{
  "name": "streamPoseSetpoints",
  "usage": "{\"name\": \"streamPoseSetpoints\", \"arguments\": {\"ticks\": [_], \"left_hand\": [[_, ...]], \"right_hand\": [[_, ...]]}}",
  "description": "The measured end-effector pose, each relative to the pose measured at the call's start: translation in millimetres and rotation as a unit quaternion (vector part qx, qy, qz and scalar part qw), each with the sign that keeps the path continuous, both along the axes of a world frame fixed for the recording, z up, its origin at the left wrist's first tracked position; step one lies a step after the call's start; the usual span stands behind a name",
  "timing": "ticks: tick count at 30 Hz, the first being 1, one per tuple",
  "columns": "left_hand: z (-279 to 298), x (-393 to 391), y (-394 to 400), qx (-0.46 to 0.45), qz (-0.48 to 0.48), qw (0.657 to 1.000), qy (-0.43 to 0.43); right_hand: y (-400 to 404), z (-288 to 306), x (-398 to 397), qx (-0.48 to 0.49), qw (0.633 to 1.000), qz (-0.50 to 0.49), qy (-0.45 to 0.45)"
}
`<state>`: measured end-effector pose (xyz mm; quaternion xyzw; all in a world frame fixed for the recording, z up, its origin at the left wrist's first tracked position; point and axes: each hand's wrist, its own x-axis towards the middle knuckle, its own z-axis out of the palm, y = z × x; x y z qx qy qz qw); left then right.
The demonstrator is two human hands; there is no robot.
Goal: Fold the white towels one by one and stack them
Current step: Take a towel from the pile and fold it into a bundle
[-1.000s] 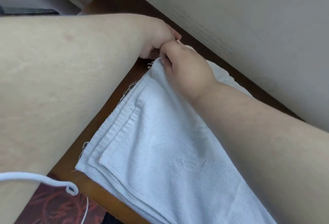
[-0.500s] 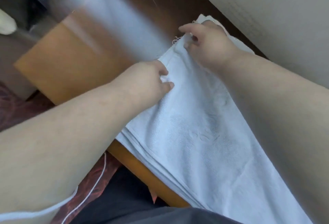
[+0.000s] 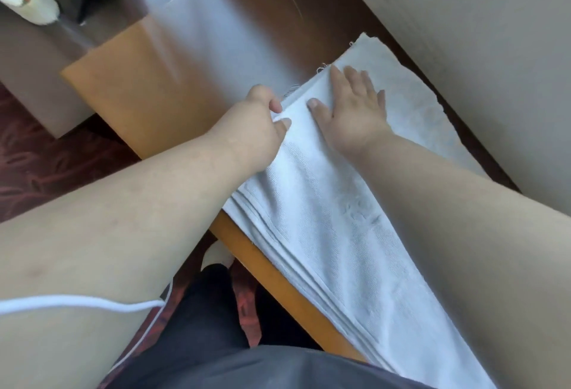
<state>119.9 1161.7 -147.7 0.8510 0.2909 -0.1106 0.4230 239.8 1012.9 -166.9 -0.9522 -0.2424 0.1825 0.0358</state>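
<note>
Now the right hand [image 3: 355, 110], half a second ago pinching the far corner, is laid flat with fingers spread on the white towel [image 3: 324, 203] along the wooden table [image 3: 148, 79], while its left edge is pinched by the left hand [image 3: 262, 122].

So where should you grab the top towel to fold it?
Probably the far left corner of the top towel, where the left hand already pinches the edge. The layers' edges show along that left side, so come in from the left; the right hand lies flat on the cloth.
</note>
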Motion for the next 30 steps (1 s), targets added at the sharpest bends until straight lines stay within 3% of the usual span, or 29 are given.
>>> {"name": "streamPoseSetpoints", "arguments": {"ticks": [5,10,13,18,21,24,28,30], "left_hand": [[0.8,-51.3,6.6,0.030,-0.107,0.989,0.097],[7.7,-71.7,25.5,-0.009,-0.041,0.997,0.067],[7.0,-74.4,32.9,0.042,-0.070,0.993,0.087],[-2.0,-86.5,36.6,0.066,-0.078,0.989,0.107],[1.4,-85.0,39.2,0.062,-0.088,0.986,0.128],[8.3,-81.3,40.0,0.070,-0.102,0.981,0.149],[10.2,-87.6,28.2,0.098,-0.062,0.988,0.103],[5.9,-94.9,21.1,0.163,-0.079,0.983,0.043]], "right_hand": [[5.2,-10.0,-6.7,-0.065,0.998,0.004,-0.016],[6.3,-0.1,-7.9,-0.089,0.996,0.006,0.006],[15.1,18.0,-14.2,-0.032,0.999,-0.014,0.041],[30.2,35.8,-87.4,0.098,0.995,-0.011,-0.036],[24.3,21.7,-137.6,0.021,0.998,-0.039,0.051],[16.8,8.1,-145.1,-0.021,0.997,-0.025,0.070],[18.8,4.1,-139.2,-0.010,0.996,-0.026,0.083],[20.2,3.8,-140.0,-0.036,0.995,-0.017,0.096]]}}
